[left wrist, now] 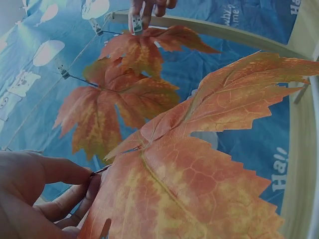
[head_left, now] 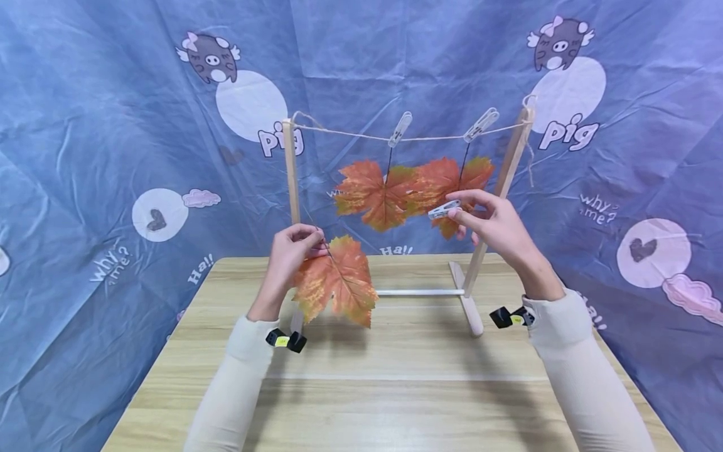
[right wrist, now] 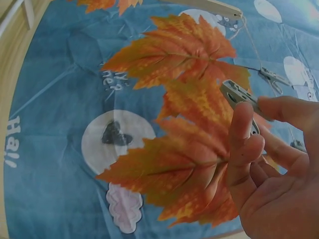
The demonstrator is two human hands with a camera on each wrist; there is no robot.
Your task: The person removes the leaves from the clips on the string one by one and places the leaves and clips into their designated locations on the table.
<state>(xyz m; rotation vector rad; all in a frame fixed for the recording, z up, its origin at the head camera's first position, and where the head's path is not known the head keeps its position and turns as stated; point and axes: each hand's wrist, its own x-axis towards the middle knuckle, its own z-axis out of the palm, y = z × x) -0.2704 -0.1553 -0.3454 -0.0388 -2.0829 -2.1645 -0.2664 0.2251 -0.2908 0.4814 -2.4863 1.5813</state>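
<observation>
1. Head view: I have the left hand (head_left: 290, 254) left of centre, its thumb and fingers pinching the stem of the loose leaf (head_left: 341, 282), which hangs just right of it, above the table (head_left: 395, 408). The right hand (head_left: 494, 226), right of centre, pinches the spare clip (head_left: 443, 209) between thumb and fingertips, in front of the right hanging leaf (head_left: 432, 179). In the upper middle, I see two pegs (head_left: 400, 129) on the cord (head_left: 361, 134) of the wooden frame (head_left: 291, 172), one holding that leaf's stem, the other the left hanging leaf's (head_left: 373, 194).

2. Left wrist view: my left hand fills the lower left, fingertips closed on the stem; the loose leaf spreads from the bottom middle to the right edge. The hanging leaves show at upper left and top centre.

3. Right wrist view: I get the right hand at lower right, gripping the spare clip right of centre; both hanging leaves sit around the middle.
</observation>
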